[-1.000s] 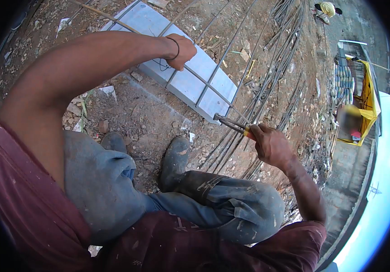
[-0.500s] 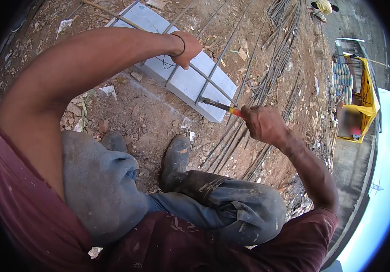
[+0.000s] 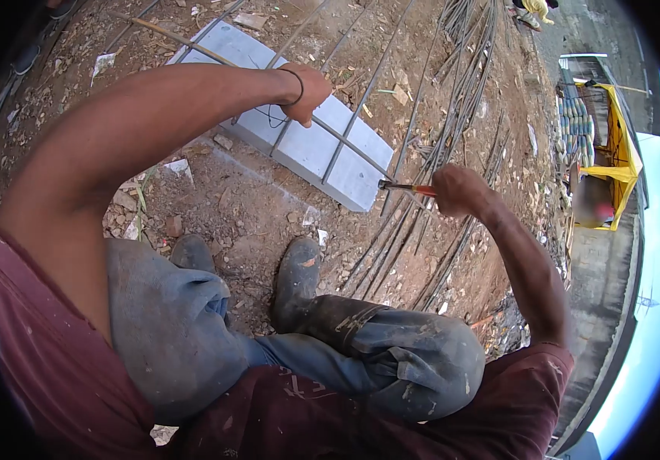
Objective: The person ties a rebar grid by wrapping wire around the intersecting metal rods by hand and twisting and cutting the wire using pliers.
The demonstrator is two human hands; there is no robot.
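My left hand is closed around a steel reinforcing rod of a grid laid over a pale grey slab. A thin dark wire curls just below that hand. In my right hand is a pair of pincers with red-and-yellow handles. The dark jaws point left, beside the slab's right end and near the end of the long rod. Whether they touch the rod, I cannot tell. Crossing rods run over the slab between the two hands.
Bundles of loose steel rods lie on the dirt right of the slab. My boots stand on rubble-strewn ground below it. Farther right are a yellow canopy, stacked sacks and a person. Another person is at the top right.
My right hand has drawn the pincers rightward, from a rod crossing over the slab to beside the slab's end. My left hand keeps its grip on the rod. The view has shifted slightly.
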